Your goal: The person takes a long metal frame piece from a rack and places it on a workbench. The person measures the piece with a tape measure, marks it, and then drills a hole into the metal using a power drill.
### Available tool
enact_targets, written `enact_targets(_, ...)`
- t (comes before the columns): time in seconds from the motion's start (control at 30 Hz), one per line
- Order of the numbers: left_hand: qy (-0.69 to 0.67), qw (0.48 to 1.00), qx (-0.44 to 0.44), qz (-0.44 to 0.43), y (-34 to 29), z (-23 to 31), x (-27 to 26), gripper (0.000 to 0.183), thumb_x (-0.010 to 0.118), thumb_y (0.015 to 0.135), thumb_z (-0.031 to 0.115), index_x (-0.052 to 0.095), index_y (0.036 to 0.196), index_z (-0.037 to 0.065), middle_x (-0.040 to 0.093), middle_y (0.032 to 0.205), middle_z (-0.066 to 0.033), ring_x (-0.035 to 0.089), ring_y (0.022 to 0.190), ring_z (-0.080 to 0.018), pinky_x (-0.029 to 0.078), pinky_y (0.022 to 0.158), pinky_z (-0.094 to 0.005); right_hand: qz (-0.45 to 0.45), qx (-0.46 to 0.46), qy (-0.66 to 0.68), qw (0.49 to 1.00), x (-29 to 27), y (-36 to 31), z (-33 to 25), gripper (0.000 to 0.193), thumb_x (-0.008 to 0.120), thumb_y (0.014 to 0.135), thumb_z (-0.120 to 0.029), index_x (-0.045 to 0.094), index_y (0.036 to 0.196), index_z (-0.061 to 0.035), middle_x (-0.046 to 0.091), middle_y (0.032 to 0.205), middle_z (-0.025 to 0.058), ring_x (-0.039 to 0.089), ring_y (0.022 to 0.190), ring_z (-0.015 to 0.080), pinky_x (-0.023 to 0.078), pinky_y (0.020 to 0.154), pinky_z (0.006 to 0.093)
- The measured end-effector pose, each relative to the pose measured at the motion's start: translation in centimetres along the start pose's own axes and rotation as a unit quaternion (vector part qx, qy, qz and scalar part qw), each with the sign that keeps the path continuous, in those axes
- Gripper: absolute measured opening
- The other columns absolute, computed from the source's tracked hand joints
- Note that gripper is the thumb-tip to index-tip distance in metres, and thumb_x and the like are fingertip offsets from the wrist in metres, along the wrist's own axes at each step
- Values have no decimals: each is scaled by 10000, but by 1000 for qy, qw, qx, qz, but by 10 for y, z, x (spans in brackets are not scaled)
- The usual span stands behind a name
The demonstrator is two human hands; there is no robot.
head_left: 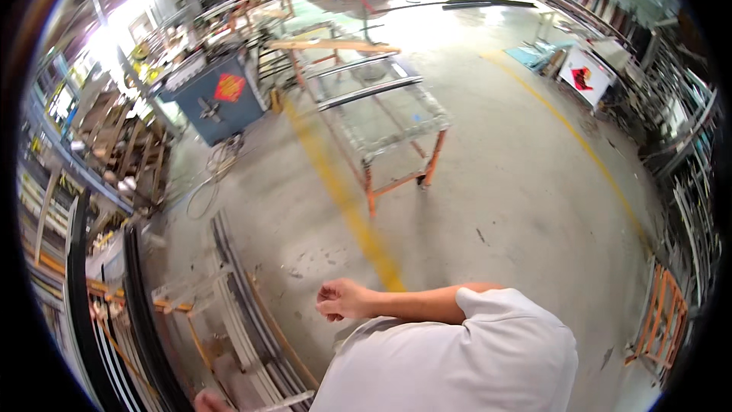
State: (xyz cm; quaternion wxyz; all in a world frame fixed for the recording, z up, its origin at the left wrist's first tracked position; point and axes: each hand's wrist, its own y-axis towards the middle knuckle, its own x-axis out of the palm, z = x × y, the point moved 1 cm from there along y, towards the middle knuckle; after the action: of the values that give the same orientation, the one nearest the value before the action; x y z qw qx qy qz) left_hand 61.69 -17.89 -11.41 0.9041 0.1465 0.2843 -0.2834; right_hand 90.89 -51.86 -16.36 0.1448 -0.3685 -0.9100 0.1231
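My right hand is in front of my body, its forearm crossing from the right. The fingers are loosely curled in, and nothing shows in them. Only a small part of my left hand appears at the lower edge, so its fingers cannot be made out. It is nearest to a stack of long grey and white metal profiles low on the left. A pale bar end lies between that hand and my shirt; whether the hand touches it is unclear.
Ahead stands an orange-legged work table with long profiles across it. A blue-grey cabinet and cable are at the left. Black profiles stand in a left rack. An orange frame and a white box are right.
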Motion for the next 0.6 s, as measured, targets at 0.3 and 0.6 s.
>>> enact_targets(0.3,274,767,311,-490,-140,253,394,245,660,798,260,731,892,45,697,862,-198,682,853,-402,537,754,-478,185,-9,-194,963,-285,-160,65,276,674,972,-250,639,1037,16,692,878,80,659,798,161,542,743,339)
enact_targets(0.6,311,634,469,-531,-178,381,598,174,686,820,266,767,831,112,666,771,-108,669,730,-347,545,687,-472,189,35,-37,981,-493,-194,86,338,684,976,-257,639,1122,44,717,930,118,690,799,173,564,749,335)
